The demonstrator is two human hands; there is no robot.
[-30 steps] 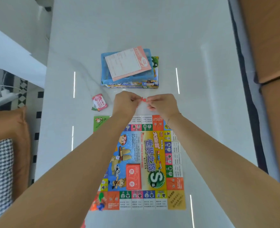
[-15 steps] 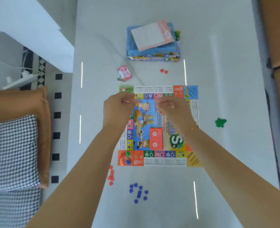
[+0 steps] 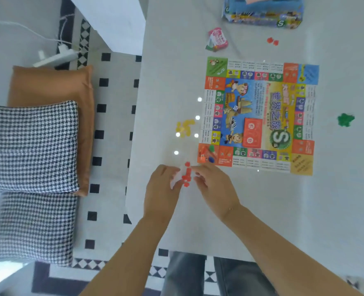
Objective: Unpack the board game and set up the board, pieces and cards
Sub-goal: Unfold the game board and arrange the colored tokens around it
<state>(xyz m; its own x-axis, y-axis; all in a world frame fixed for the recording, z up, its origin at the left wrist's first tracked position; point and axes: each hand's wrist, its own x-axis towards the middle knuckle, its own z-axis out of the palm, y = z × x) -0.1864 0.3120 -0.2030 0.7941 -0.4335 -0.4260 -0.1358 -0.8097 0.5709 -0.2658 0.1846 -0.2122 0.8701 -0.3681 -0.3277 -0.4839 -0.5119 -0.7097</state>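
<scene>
The colourful game board (image 3: 260, 116) lies flat on the white table (image 3: 294, 210). A red card deck (image 3: 252, 132) sits on its middle, and a few tokens (image 3: 207, 154) stand on its near-left corner. A small pile of red pieces (image 3: 186, 174) lies just off that corner. My left hand (image 3: 161, 189) is curled at the pile's left, with something pale and blurred at its fingertips. My right hand (image 3: 215, 186) has its fingers spread at the pile's right, touching it. Yellow pieces (image 3: 184, 127) lie left of the board and green pieces (image 3: 345, 119) lie to its right.
The game box (image 3: 262, 18) stands at the far edge, with a pink card pack (image 3: 217, 39) and two red pieces (image 3: 272, 41) in front of it. The table's left edge runs close to my left hand. Cushions (image 3: 33, 146) lie on the floor beyond.
Both hands have drawn back from the board's far edge to the red pile at its near-left corner. Two red pieces now lie near the box. The view has swung down and left.
</scene>
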